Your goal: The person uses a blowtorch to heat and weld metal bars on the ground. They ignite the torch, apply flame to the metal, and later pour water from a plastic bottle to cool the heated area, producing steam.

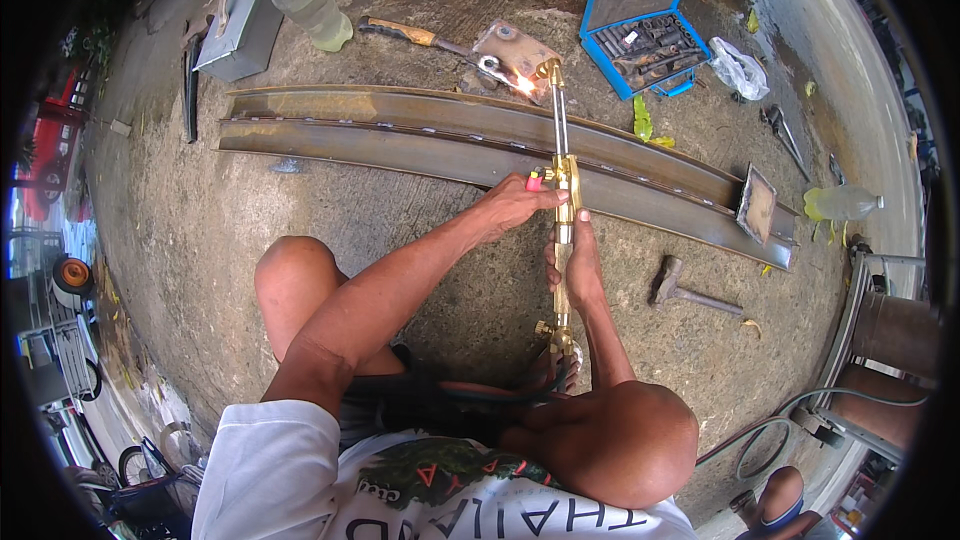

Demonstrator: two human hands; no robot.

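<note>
My right hand (578, 265) grips the lower handle of a long brass cutting torch (563, 300), which points away from me. My left hand (510, 202) is closed on a small red lighter (534, 182), its thumb touching the torch beside the valve. A bright flame (523, 82) shows at the torch's head (548, 70), over a rusty steel plate (500, 40). A long wooden-handled tool (405, 33) with a metal ring end lies by the plate. Two long steel beams (400, 143) lie crosswise beneath the torch, with a square plate (756, 202) leaning at their right end.
A grey metal box (245, 30), plastic bottle (315, 10), blue socket case (630, 60) and plastic bag (738, 68) stand beyond the beams. A hammer (700, 290) lies right, near another bottle (842, 204), a metal frame (855, 330) and hoses. Another person's knee (785, 490) shows lower right.
</note>
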